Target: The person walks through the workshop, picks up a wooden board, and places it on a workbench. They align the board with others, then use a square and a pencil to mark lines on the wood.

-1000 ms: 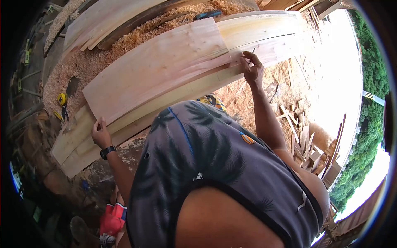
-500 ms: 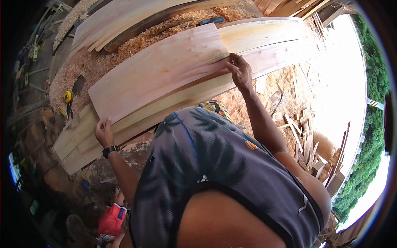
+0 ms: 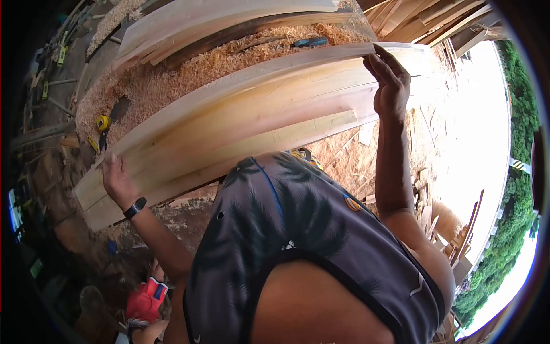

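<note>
A wide pale wooden board [image 3: 246, 78] spans between my hands, tilted so that its face shows only as a narrow, curved strip. My left hand [image 3: 120, 183], with a dark wristwatch [image 3: 136, 207], grips the board's near-left end, thumb and fingers at its edge. At the far right end, my right hand [image 3: 391, 83] pinches the board with bent fingers. Below it lie longer planks [image 3: 229, 135] side by side, with a narrow pale strip of wood [image 3: 303, 131] on top. The exact contact under my fingers is partly hidden.
Wood shavings [image 3: 154, 86] cover the surface behind the planks. A yellow tape measure [image 3: 103, 122] and a blue tool [image 3: 309, 42] lie among them. Another board [image 3: 217, 23] is at the back. Offcuts [image 3: 458, 241] pile up at right. A person in red shorts [image 3: 143, 301] is at lower left.
The board has gone from lying broad-face up to tilted nearly edge-on. My right hand has moved right and away from me; my left hand has shifted left. The planks beneath now show.
</note>
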Motion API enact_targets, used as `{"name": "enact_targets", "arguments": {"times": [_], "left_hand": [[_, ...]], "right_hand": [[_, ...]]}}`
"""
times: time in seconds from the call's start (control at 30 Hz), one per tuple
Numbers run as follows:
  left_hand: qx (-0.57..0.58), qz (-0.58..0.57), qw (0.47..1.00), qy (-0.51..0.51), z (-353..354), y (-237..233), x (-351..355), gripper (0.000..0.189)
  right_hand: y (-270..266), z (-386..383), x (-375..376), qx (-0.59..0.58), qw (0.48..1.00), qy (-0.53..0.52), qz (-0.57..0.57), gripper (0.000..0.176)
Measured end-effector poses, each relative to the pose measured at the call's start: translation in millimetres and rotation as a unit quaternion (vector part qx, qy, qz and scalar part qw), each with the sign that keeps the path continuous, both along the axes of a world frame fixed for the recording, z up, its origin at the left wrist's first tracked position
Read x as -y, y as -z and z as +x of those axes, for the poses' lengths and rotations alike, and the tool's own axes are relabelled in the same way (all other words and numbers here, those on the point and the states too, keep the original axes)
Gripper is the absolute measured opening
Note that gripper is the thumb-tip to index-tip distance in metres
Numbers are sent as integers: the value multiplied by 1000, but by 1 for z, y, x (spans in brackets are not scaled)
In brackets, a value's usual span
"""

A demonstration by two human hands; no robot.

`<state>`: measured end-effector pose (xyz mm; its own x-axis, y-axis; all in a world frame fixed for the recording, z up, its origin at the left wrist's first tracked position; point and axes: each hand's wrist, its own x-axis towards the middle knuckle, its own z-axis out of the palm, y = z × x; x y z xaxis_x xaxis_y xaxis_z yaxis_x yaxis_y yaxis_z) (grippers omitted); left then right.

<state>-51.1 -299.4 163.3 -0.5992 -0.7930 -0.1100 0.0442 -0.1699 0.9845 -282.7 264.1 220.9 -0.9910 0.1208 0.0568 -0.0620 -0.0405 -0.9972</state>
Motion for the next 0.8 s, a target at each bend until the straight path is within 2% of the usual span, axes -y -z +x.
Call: {"name": "enact_targets", "arguments": {"times": [0.03,0.1,0.17,0.23,0.3,0.37,0.43,0.5,0.53,0.57,0.6,0.63,0.7,0.73,0.8], "left_hand": [[-3,0,1000,-1,-9,1,-7,38],[46,-107,993,-17,-26,4,-15,36],[58,-131,990,-10,-44,8,-12,36],[141,-268,953,-3,-69,8,-15,36],[108,-247,963,-22,-98,23,-15,37],[68,-230,970,-32,-118,38,-9,38],[96,-223,970,-11,-135,42,-2,41],[100,-208,973,-12,-135,40,-4,46],[179,-236,955,-5,-129,36,-11,48],[257,-260,931,0,-123,35,-13,50],[311,-326,893,13,-116,45,-11,58],[312,-321,894,12,-107,58,-10,58],[349,-308,885,19,-94,90,-8,64],[385,-349,854,10,-91,95,-9,67],[411,-336,847,18,-78,107,-12,67]], "right_hand": [[0,-2,4,8,1000,-1,-3,50],[12,-7,8,21,1000,2,-1,52],[27,-15,5,41,997,-7,67,49],[39,-25,8,56,998,-9,28,58],[59,-39,12,25,999,-34,8,65],[75,-53,25,-9,997,-63,49,72],[82,-71,29,14,997,-61,35,71],[78,-73,36,23,996,-69,42,59],[66,-68,39,30,992,-91,76,43],[73,-71,38,45,990,-100,92,34],[90,-73,35,56,987,-103,111,36],[104,-74,30,70,983,-107,131,39],[100,-55,34,104,980,-111,129,43],[107,-54,33,110,981,-104,123,47],[123,-49,27,122,980,-98,123,52]]}}
